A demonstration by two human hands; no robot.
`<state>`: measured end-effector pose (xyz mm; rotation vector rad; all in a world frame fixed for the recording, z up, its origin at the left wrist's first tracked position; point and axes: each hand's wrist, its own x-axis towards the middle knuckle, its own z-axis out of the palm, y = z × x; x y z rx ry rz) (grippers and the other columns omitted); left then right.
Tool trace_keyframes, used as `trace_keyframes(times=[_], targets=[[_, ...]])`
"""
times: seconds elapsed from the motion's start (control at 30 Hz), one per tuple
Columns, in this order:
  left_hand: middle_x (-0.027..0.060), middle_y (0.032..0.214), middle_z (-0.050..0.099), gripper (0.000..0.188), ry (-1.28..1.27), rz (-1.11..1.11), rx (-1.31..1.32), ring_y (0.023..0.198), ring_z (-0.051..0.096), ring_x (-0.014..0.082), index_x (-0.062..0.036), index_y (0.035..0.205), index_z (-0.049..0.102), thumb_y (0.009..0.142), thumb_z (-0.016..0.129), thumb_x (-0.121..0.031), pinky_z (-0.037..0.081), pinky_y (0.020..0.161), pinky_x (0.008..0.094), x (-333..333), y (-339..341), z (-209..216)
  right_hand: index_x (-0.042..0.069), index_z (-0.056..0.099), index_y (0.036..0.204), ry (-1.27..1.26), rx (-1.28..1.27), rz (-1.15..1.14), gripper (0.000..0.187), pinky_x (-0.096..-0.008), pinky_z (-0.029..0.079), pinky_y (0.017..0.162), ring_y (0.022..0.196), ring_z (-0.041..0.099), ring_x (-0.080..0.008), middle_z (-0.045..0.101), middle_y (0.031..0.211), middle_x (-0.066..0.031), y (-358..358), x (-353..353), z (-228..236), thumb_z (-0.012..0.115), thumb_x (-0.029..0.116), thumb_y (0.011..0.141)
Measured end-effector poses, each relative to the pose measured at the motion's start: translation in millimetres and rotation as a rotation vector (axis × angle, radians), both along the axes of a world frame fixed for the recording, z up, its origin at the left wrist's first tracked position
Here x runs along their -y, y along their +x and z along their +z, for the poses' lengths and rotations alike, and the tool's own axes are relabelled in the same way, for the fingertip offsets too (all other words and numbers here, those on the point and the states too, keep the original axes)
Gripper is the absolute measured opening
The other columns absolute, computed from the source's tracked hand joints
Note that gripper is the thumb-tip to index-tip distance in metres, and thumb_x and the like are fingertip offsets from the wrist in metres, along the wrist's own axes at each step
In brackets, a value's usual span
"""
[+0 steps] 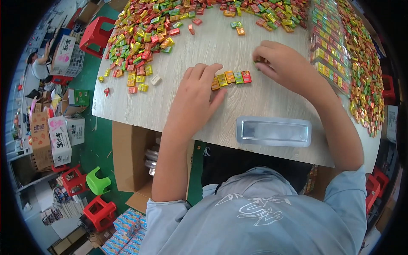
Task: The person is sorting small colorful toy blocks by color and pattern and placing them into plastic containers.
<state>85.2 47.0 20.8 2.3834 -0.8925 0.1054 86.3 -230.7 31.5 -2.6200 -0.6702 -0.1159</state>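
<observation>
A short row of small foil-wrapped candies (pixel 230 77) in yellow, orange, green and red lies on the pale wooden table. My left hand (pixel 193 95) is at the row's left end, its thumb and index finger spread on either side, and it covers part of that end. Just beyond the right end, my right hand (pixel 282 68) is closed with a small wrapped candy (pixel 256 62) pinched at its fingertips, mostly hidden by them. Nearer to me stands a clear plastic tray (pixel 274 131), long and rectangular, with nothing in it.
A heap of loose candies (pixel 144 42) spreads over the far left, and more lie at the back. Filled clear trays (pixel 330 46) are stacked at the right beside another candy pile (pixel 365 76). Below the table's left edge stands an open cardboard box (pixel 131 157).
</observation>
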Motion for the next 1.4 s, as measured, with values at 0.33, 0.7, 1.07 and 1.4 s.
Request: trace_keyframes(times=[0.33, 0.7, 1.07, 1.4], targets=[[0.0164, 0.113, 0.061, 0.038, 0.011, -0.028, 0.098, 0.104, 0.059, 0.0357, -0.0014, 0.121, 0.068, 0.087, 0.077, -0.016, 0.050, 0.095, 0.0456, 4.8, 3.0, -7.1, 0.002, 0.067, 0.116, 0.088, -0.176, 0.007, 0.021, -0.0392, 0.053, 0.079, 0.089, 0.066, -0.0297, 0.068, 0.100, -0.0135, 7.1, -9.7, 13.1, 0.068, 0.011, 0.097], [0.0148, 0.110, 0.062, 0.034, -0.025, -0.014, 0.114, 0.103, 0.059, 0.0346, -0.0022, 0.118, 0.070, 0.088, 0.077, -0.018, 0.050, 0.094, 0.0450, 1.8, -0.1, -12.4, 0.014, 0.066, 0.130, -0.244, 0.091, -0.218, 0.029, -0.0479, 0.055, 0.086, 0.101, 0.068, -0.0347, 0.067, 0.113, -0.0106, 39.7, -15.1, -4.3, 0.060, 0.018, 0.103], [0.0148, 0.110, 0.062, 0.036, -0.038, -0.020, 0.126, 0.103, 0.059, 0.0345, -0.0012, 0.115, 0.071, 0.088, 0.080, -0.023, 0.050, 0.095, 0.0449, 1.1, 0.9, -11.8, 0.006, 0.066, 0.120, -0.377, 0.174, -0.197, 0.022, -0.0479, 0.054, 0.090, 0.105, 0.067, -0.0368, 0.067, 0.117, -0.0135, 7.9, 2.6, 2.7, 0.060, 0.018, 0.102], [0.0138, 0.115, 0.063, 0.038, -0.020, -0.004, 0.044, 0.112, 0.058, 0.0349, -0.0034, 0.119, 0.071, 0.087, 0.081, -0.022, 0.049, 0.098, 0.0446, 2.0, -0.3, -8.4, 0.004, 0.063, 0.117, -0.200, -0.122, -0.195, 0.019, -0.0443, 0.051, 0.094, 0.107, 0.065, -0.0362, 0.065, 0.117, -0.0167, -0.3, 2.3, 13.6, 0.057, 0.018, 0.105]])
